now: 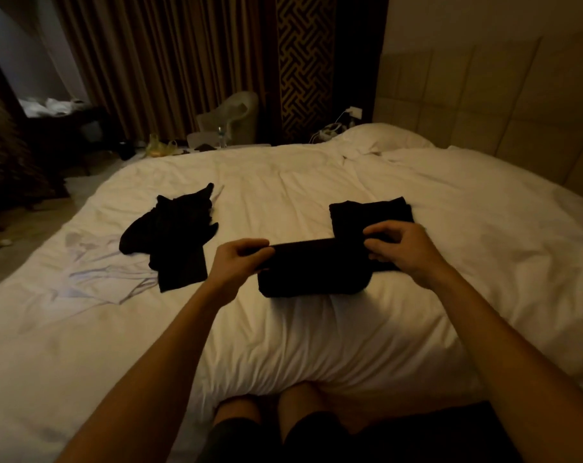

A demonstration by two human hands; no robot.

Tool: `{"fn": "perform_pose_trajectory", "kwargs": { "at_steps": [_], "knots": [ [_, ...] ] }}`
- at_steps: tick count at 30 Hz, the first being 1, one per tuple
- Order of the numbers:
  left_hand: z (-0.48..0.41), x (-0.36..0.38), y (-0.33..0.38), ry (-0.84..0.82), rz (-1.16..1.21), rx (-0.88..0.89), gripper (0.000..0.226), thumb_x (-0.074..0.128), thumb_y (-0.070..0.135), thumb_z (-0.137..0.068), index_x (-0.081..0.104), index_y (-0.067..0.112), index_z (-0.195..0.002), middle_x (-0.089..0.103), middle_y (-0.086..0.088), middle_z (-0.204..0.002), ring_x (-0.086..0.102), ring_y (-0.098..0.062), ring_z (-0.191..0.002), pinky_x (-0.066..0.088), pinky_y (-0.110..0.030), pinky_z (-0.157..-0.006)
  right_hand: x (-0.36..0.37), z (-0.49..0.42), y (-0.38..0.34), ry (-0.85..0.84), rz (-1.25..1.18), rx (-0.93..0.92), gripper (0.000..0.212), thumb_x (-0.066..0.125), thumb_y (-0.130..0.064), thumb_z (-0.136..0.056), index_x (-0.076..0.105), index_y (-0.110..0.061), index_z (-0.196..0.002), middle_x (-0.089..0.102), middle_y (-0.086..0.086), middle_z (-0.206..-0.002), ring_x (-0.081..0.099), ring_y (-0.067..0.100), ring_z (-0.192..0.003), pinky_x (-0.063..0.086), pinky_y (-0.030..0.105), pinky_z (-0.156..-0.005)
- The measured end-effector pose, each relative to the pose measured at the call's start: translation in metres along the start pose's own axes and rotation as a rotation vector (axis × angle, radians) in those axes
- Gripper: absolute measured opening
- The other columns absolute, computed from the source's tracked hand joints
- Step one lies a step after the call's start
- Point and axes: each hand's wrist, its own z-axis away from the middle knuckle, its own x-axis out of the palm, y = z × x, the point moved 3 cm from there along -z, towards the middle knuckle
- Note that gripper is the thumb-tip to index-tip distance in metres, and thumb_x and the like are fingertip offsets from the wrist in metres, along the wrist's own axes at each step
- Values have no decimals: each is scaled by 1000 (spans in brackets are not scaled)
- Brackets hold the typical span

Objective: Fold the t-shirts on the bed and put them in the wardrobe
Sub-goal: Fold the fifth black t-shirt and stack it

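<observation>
A black t-shirt [313, 269], folded into a narrow band, lies across the white bed [283, 345] in front of me. My left hand [240, 259] pinches its left end and my right hand [400, 245] pinches its right end. Behind my right hand sits a second black garment [370, 212], folded into a neat rectangle. To the left, a crumpled black t-shirt [173, 235] lies unfolded. A white t-shirt [106, 272] is spread flat beside it, hard to tell from the sheet.
A pillow [380, 138] lies at the head of the bed by the padded headboard [504, 105]. Curtains [163, 61], a pale chair [233, 115], a bottle and clutter stand beyond the bed's far side. My knees [283, 416] touch the bed's near edge.
</observation>
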Motion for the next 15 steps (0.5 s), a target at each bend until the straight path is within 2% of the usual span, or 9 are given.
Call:
{"fn": "perform_pose_trajectory", "kwargs": {
  "at_steps": [5,8,12,15],
  "knots": [
    [-30,36,43,-97,37,30,22,75,2,-85,73,4,-107,73,-11,-92,73,-16,-79,60,-25,-73,-46,-24,-24,54,-59,28,23,59,-5,-97,72,-22,-106,69,4,-100,68,14,-62,54,20,-55],
    [-45,68,41,-117,34,13,17,76,3,-84,74,6,-101,74,-7,-89,73,-13,-76,56,-21,-68,-70,-33,-11,86,21,67,27,54,-7,-99,74,-25,-96,69,1,-99,67,11,-60,54,21,-57],
    [-63,110,16,-165,23,-61,20,75,3,-85,72,3,-105,74,-6,-90,72,-11,-74,57,-21,-68,-95,-40,30,147,113,122,19,63,-10,-95,73,-26,-92,72,5,-99,71,13,-63,56,29,-65],
    [-82,133,-8,-180,11,-106,20,76,4,-84,72,5,-104,74,-8,-92,73,-13,-76,57,-22,-69,-106,-47,59,156,98,166,16,69,-10,-92,73,-25,-93,74,7,-96,74,21,-70,60,41,-74]
  ]
}}
